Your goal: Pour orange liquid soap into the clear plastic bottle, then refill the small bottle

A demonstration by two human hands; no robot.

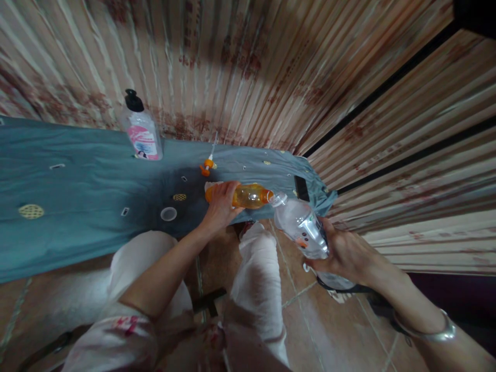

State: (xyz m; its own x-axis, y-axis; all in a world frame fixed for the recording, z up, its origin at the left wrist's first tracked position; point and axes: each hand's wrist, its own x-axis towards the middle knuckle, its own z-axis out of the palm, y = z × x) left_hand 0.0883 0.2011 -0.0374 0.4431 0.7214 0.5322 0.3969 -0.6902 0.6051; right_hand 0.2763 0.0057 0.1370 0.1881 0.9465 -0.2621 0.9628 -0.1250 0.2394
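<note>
My left hand [222, 204] is wrapped round an orange bottle [251, 196], which lies tipped on its side in the air with its neck pointing right. Its mouth meets the mouth of a clear plastic bottle [300, 225], tilted up to the left. Around the lower part of that clear bottle my right hand [344, 253] is closed. An orange pump top [207, 166] with a thin tube rests on the teal cloth behind the orange bottle. Near my left forearm a small round white cap [168, 214] lies on the cloth. Whether liquid is flowing between the mouths I cannot tell.
A bottle with a black pump and pink label [143, 137] stands at the back left on the teal cloth [85, 186]. A dark flat object [301, 188] lies near the cloth's right end. Pleated curtains [248, 77] hang behind. Below is a tiled floor [302, 320].
</note>
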